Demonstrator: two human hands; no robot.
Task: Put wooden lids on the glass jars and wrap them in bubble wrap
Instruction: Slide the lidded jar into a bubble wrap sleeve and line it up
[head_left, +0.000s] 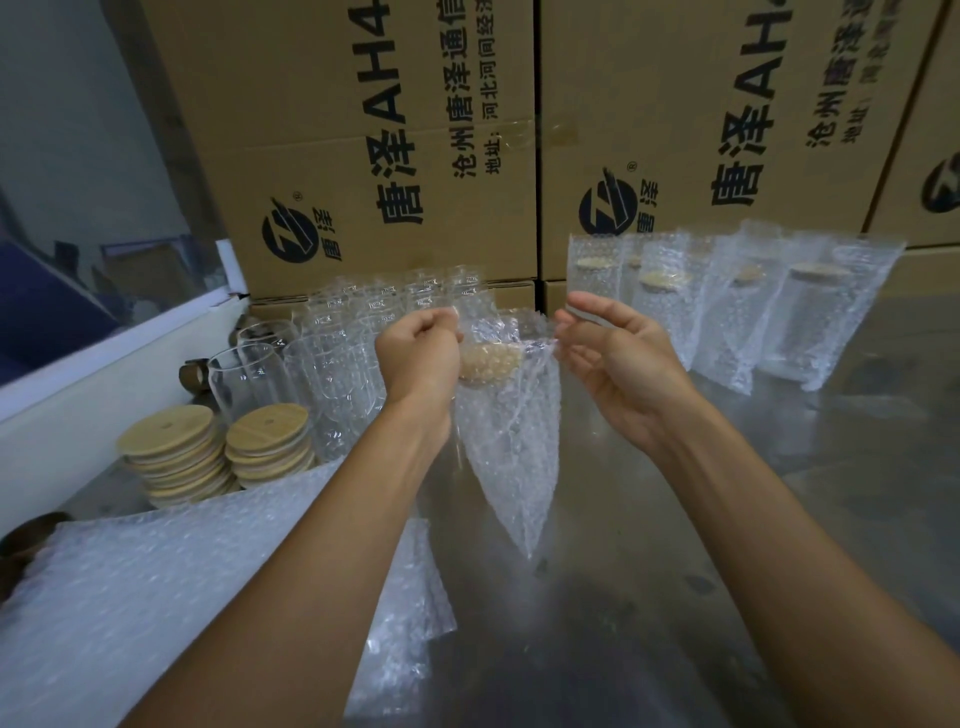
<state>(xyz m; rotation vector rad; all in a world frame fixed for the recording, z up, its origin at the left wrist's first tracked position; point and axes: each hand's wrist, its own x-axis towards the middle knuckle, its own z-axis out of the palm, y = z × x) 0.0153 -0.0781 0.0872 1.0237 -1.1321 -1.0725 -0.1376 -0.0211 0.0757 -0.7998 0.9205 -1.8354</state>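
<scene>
Stacked cardboard cartons (363, 156) w/ printed logos form the backdrop; a grey metal tabletop (727, 493) is seen below them.

Landmark: bubble-wrap pouch (511, 441), held up mid-frame above the tabletop. A lidded jar is carried inside; its wooden lid (488, 364) shows thru the film near the pouch mouth. Long axis roughly upright, mouth up, closed end tapering down toward the camera.

Left hand (421, 353): fingers curled, mouth edge pinched at pouch's upper left. Right hand (613, 353): at upper right of the mouth, fingers loosely bent; film appears nipped betw. thumb and fingertips, but grip can't be confirmed. Both hands about equally near the mouth, one per side, so the jar hangs below and between the two grips.

Judged step: mouth to be folded over or closed, approx. mid-task overall.

Left of pouch: bare glass jars (260, 364), behind them empty pouches standing; two stacks of wooden lids (171, 441) nearer camera, then flat bubble-wrap sheets (130, 597). Right of and behind pouch: wrapped jars (805, 312) lined up against the cartons.
</scene>
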